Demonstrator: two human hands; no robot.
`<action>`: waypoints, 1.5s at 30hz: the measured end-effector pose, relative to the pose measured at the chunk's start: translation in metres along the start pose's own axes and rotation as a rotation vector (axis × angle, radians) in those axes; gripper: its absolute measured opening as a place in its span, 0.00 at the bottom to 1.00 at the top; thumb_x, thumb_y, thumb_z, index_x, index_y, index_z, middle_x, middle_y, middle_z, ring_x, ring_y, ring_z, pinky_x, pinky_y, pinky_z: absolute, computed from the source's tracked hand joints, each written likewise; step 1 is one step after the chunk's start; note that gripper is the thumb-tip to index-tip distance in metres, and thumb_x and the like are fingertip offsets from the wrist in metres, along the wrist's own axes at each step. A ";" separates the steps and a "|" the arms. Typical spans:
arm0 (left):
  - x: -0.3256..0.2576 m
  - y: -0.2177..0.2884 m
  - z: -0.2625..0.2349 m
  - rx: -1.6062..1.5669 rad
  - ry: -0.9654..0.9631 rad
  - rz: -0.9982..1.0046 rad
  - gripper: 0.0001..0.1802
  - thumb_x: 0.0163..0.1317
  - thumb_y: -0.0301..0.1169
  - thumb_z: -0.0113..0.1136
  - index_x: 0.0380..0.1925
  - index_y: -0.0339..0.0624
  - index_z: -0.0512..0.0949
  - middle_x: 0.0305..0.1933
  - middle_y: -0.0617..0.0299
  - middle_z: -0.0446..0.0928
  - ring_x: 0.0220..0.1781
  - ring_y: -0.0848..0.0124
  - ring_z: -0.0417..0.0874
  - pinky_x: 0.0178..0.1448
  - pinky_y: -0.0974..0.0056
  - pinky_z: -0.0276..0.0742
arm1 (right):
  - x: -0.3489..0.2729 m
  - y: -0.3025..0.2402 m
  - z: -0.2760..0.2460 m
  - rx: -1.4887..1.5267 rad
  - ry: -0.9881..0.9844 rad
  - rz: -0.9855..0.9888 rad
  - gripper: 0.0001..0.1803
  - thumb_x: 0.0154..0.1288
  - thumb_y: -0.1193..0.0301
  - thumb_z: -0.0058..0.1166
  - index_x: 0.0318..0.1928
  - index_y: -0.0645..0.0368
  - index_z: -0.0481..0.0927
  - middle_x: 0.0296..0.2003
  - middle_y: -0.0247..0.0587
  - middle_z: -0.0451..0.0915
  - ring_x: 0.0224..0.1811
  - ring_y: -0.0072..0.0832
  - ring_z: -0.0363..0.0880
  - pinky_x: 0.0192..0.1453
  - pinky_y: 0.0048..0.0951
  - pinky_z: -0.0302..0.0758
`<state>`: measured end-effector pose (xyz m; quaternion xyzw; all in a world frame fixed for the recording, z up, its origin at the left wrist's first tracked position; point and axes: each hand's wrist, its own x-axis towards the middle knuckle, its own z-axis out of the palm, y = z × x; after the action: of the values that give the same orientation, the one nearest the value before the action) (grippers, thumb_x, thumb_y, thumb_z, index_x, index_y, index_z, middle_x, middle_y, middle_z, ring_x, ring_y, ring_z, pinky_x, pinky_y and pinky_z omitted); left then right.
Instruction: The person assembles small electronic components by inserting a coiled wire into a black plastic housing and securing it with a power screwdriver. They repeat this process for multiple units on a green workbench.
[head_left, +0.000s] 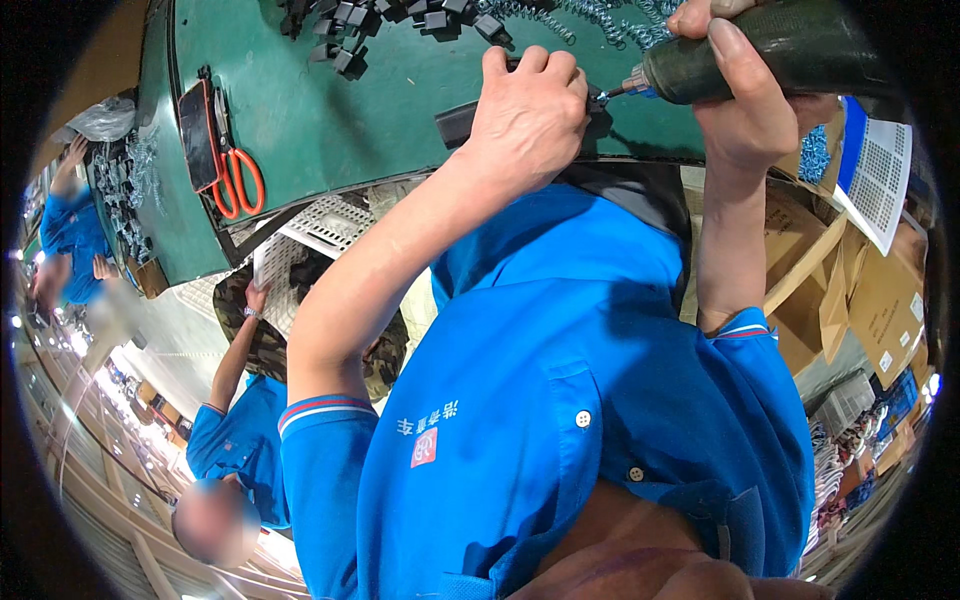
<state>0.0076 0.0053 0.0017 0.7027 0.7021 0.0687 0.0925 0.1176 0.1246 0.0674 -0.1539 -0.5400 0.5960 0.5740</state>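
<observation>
Near the front edge of the green worktable [330,120], my left hand [530,110] is closed over a black plastic part [456,124], pressing it against the tabletop. Much of that part is hidden beneath my fingers. My right hand [750,95] grips a dark power screwdriver [775,55] from the right, held nearly level. Its bit [622,90] points left and meets the end of the black part beside my left fingers. A small bluish metal piece, perhaps a screw, shows at the tip.
Small black plastic pieces [350,25] and several blue coil springs [600,22] lie along the far side. Orange-handled scissors [238,180] and a phone [197,135] are on the left. Cardboard boxes [885,310] stand at right. Co-workers [245,440] in blue are at left.
</observation>
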 end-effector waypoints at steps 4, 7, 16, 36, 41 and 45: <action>0.000 0.000 0.001 0.013 0.000 -0.002 0.18 0.55 0.39 0.65 0.44 0.44 0.80 0.42 0.62 0.74 0.51 0.63 0.74 0.52 0.51 0.64 | -0.003 0.005 -0.004 -0.017 -0.008 0.033 0.36 0.51 0.82 0.54 0.64 0.63 0.61 0.37 0.44 0.73 0.33 0.34 0.79 0.39 0.32 0.78; 0.000 0.000 0.001 0.024 0.013 0.003 0.18 0.55 0.39 0.65 0.43 0.44 0.80 0.42 0.62 0.74 0.50 0.63 0.74 0.52 0.51 0.64 | -0.003 0.001 0.000 -0.071 -0.018 0.010 0.36 0.52 0.83 0.54 0.64 0.63 0.61 0.37 0.43 0.72 0.33 0.33 0.78 0.39 0.31 0.78; 0.000 -0.002 0.005 -0.025 0.100 0.011 0.13 0.53 0.38 0.63 0.36 0.43 0.80 0.39 0.62 0.74 0.48 0.62 0.75 0.50 0.49 0.65 | -0.025 0.002 0.000 -0.072 -0.106 0.312 0.25 0.52 0.89 0.52 0.51 0.59 0.65 0.37 0.41 0.72 0.33 0.26 0.75 0.37 0.28 0.74; 0.000 0.002 -0.005 -0.043 0.060 0.030 0.21 0.52 0.38 0.67 0.45 0.42 0.79 0.43 0.60 0.74 0.51 0.60 0.74 0.54 0.47 0.65 | 0.006 -0.040 -0.048 -0.156 -0.177 0.306 0.28 0.51 0.76 0.62 0.55 0.67 0.72 0.30 0.40 0.79 0.29 0.27 0.79 0.34 0.26 0.75; 0.004 0.005 -0.007 -0.020 0.010 0.013 0.23 0.54 0.37 0.66 0.49 0.42 0.78 0.46 0.59 0.75 0.52 0.59 0.74 0.54 0.50 0.65 | -0.002 0.001 -0.141 -0.927 0.094 0.411 0.27 0.53 0.67 0.68 0.50 0.71 0.76 0.35 0.47 0.83 0.37 0.31 0.83 0.43 0.32 0.78; 0.006 0.000 -0.014 -0.115 -0.040 -0.033 0.21 0.55 0.37 0.66 0.48 0.43 0.79 0.45 0.57 0.75 0.52 0.57 0.74 0.51 0.51 0.66 | -0.011 0.020 -0.159 -1.436 -0.040 0.360 0.37 0.55 0.62 0.66 0.62 0.68 0.69 0.48 0.58 0.80 0.52 0.51 0.79 0.56 0.43 0.74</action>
<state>0.0047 0.0120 0.0155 0.6859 0.7065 0.0931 0.1478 0.2381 0.1942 -0.0125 -0.5667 -0.7739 0.1834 0.2154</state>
